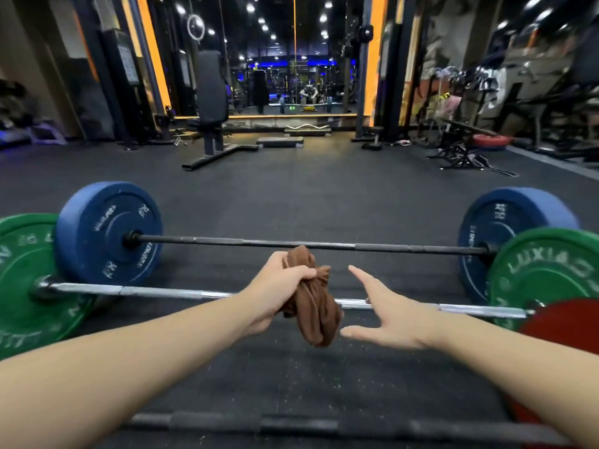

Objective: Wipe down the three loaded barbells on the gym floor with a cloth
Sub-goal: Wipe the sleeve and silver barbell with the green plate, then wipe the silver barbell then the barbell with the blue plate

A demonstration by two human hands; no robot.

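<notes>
- brown cloth (pixel 311 306) bunched in left hand (pixel 278 291), fist closed round its top, rest hanging in front of the silver barbell (pixel 162 291)
- right hand (pixel 384 314) open, fingers spread, empty, just beside cloth
- silver barbell across mid floor (pixel 308 202), green plates (pixel 29 273) both ends
- black barbell (pixel 291 244) behind it, blue plates (pixel 108 233)
- third bar (pixel 291 424) nearest, blurred, red plate (pixel 564 322) at right
- adjustable seat (pixel 210 102) and mirror (pixel 291 59) at the floor's far edge

Three barbells (pixel 308 244), one cloth (pixel 311 306)

Three barbells (pixel 311 245) side by side on floor (pixel 291 196)
</notes>
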